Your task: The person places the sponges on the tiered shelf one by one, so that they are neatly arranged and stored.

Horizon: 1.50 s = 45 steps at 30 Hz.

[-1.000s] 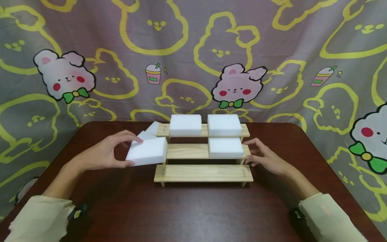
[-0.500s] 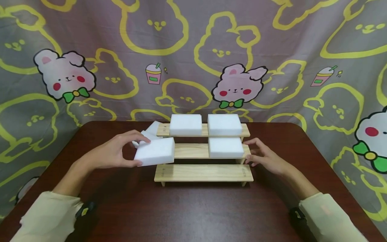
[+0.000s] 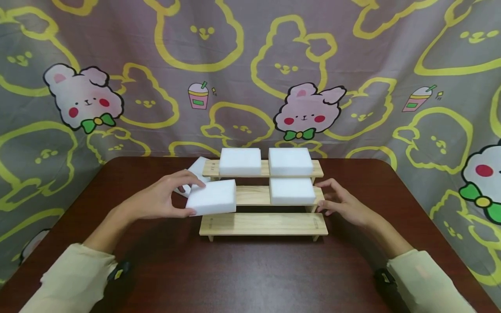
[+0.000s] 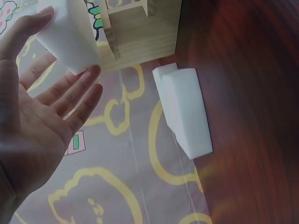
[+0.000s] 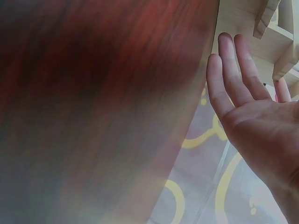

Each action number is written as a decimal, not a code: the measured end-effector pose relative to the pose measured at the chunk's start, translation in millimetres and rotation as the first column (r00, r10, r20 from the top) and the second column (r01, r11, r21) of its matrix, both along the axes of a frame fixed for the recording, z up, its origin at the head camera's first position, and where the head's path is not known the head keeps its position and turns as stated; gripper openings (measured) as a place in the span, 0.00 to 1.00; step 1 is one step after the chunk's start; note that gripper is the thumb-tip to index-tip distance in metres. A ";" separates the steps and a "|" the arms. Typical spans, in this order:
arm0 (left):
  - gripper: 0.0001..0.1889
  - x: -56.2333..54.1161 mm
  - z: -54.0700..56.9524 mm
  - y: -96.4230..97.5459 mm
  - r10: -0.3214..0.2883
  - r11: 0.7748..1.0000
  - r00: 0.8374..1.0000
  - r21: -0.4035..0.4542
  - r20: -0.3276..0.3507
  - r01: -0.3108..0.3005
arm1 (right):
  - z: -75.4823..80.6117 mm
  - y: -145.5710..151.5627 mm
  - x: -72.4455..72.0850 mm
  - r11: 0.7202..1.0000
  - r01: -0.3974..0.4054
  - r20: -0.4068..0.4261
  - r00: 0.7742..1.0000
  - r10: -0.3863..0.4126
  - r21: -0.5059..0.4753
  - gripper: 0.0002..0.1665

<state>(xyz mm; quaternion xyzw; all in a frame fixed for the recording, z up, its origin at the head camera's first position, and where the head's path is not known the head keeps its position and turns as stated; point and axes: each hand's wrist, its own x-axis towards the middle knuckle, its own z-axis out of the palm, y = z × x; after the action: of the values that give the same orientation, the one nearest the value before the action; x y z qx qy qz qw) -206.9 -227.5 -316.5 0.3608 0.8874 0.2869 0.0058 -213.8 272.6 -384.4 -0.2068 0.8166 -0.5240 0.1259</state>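
My left hand [image 3: 158, 198] pinches a white foam block [image 3: 211, 196] between thumb and fingers, in front of the left part of the middle tier of a three-step wooden display rack [image 3: 263, 224]. In the left wrist view, the thumb [image 4: 37, 22] lies along one side of the foam block [image 4: 70, 37]. At the rack's right end my right hand [image 3: 346, 206] grips the end of the middle tier, thumb at the front and index finger at the back. Its other fingers [image 5: 229, 70] extend in the right wrist view.
Two foam blocks, left [image 3: 240, 161] and right [image 3: 291, 161], sit on the top tier; another foam block [image 3: 292, 191] sits on the middle tier's right. Loose foam blocks [image 4: 184, 112] lie left of the rack on the dark table [image 3: 254, 278]. A patterned curtain [image 3: 235, 87] hangs behind.
My left hand has carried its foam block rightward, from beside the rack to over the left part of the middle tier. My right hand has stayed at the rack's end.
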 end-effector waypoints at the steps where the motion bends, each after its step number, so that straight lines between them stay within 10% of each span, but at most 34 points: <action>1: 0.29 -0.2 -0.5 1.2 0.003 1.000 1.000 -0.001 -0.001 -0.003 | 0.1 -0.1 -0.1 1.000 -0.001 0.000 1.000 0.001 0.000 0.28; 45: 0.26 -4.3 -16.9 48.6 -0.030 0.998 0.993 0.044 -0.114 0.035 | 2.1 0.1 -3.6 1.000 -0.010 -0.006 1.000 0.010 0.021 0.27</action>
<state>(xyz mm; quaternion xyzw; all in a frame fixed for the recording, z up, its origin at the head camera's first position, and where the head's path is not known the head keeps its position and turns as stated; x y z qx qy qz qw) -211.2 -178.9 -333.4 0.3910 0.8734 0.2862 -0.0481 -217.4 272.7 -382.3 -0.2109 0.8214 -0.5142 0.1283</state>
